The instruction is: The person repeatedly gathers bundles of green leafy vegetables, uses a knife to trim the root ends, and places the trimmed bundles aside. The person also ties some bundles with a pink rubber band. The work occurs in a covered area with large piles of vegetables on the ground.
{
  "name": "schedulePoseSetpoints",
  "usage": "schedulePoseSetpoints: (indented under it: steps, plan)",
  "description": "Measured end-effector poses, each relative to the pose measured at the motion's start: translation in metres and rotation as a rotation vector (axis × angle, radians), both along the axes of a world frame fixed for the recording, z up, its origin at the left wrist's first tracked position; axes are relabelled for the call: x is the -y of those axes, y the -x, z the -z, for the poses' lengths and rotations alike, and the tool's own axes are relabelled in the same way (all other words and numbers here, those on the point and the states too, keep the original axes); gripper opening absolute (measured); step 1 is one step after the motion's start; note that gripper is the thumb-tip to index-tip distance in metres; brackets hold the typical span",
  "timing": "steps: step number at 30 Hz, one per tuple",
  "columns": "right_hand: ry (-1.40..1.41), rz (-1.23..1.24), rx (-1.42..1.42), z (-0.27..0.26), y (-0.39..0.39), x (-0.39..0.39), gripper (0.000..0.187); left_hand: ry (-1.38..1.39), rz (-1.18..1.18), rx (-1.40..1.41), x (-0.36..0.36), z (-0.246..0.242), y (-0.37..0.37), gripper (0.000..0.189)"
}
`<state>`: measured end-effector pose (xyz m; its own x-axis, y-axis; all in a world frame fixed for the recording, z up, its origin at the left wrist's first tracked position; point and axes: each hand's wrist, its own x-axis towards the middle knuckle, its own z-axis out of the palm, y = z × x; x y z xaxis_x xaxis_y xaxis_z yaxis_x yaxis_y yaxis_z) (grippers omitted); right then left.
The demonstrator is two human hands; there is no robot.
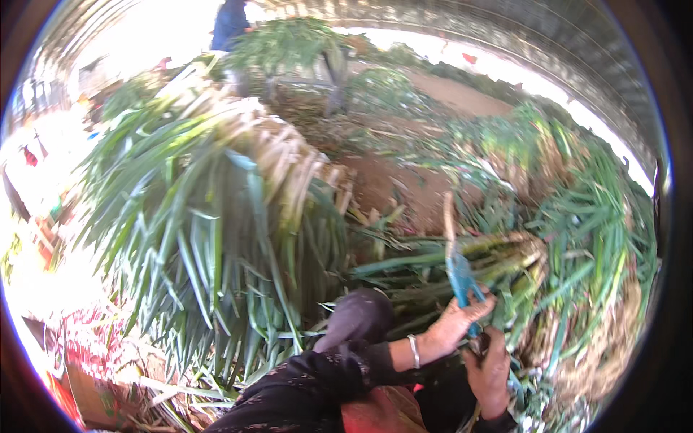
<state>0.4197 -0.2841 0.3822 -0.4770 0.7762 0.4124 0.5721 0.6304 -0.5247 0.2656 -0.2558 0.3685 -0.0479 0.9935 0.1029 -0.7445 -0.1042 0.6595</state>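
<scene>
My left hand [460,319], with a silver bracelet at the wrist, grips a blue-green stalk [460,273] that points up and ends in a tan tip. It looks like a green onion, but blur hides the detail. Just below, the curled fingers of my right hand [490,373] close on the stalk's lower end. A small dark bit shows between that thumb and finger. Behind both hands lies a loose bundle of green onions [487,260], its pale ends towards the right. My knee [357,314] rises left of the hands.
A tall stack of green onions [216,205] stands on the left, leaves hanging down. More green onions [584,216] are heaped at the right, with tan roots [612,325]. Soil [400,184] shows between. Farther off are another pile [292,43] and a person in blue [228,27].
</scene>
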Motion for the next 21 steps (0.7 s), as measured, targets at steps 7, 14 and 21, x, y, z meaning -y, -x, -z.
schedulePoseSetpoints:
  steps: [7, 14, 21]
  plan:
    - [-0.06, -0.108, 0.01, -0.001, 0.023, -0.013, 0.074, -0.257, 0.007, -0.411, 0.031, 0.019, -0.022, 0.052]
    - [0.215, -0.03, -0.046, 0.007, -0.012, -0.017, 0.074, -0.38, 0.223, -1.326, 0.015, 0.012, -0.001, 0.061]
    - [0.62, 0.385, -0.134, 0.0, -0.062, -0.091, 0.043, -0.652, 0.196, -1.974, -0.041, -0.022, 0.078, 0.046]
